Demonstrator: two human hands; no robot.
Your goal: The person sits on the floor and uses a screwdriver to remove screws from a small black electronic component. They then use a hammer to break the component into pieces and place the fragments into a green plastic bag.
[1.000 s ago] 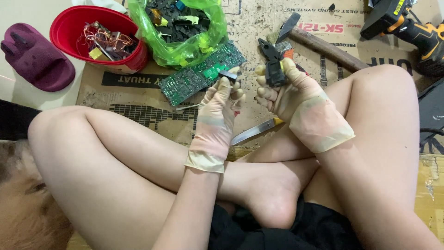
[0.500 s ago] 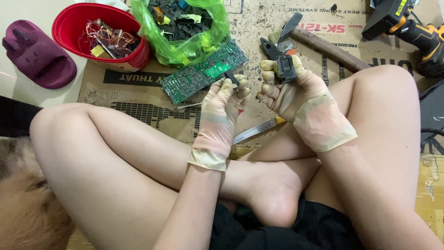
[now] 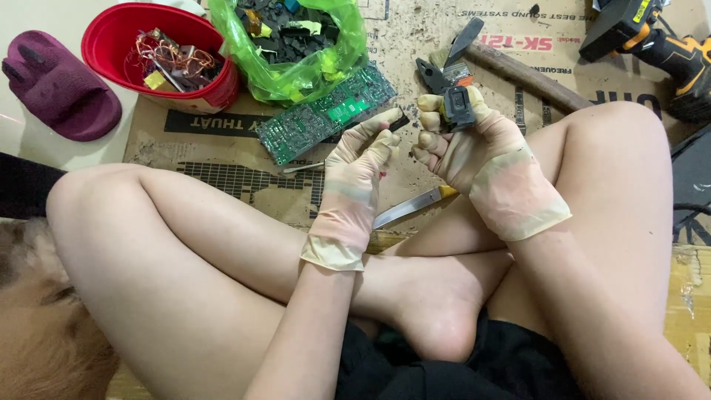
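Observation:
Both hands wear thin beige gloves. My right hand (image 3: 474,152) is closed around a small dark blocky electronic part with a yellow band (image 3: 457,109). My left hand (image 3: 359,167) pinches a small black piece (image 3: 400,121) at its fingertips, close beside the right hand's part. Just beyond the left hand, a green circuit board (image 3: 326,112) lies on the cardboard (image 3: 207,159). A knife (image 3: 411,207) lies on the cardboard below the hands.
A red bowl (image 3: 159,55) holds copper wire and small parts. A green plastic bag (image 3: 296,44) contains dark pieces. Pliers (image 3: 437,74), a hammer (image 3: 511,63) and a yellow-black drill (image 3: 652,37) lie at the back right. A purple slipper (image 3: 59,92) sits left.
My right hand has let the pliers go; they lie behind it, and it now holds the dark part. My left hand's fingertips moved closer to the right hand with a small black piece.

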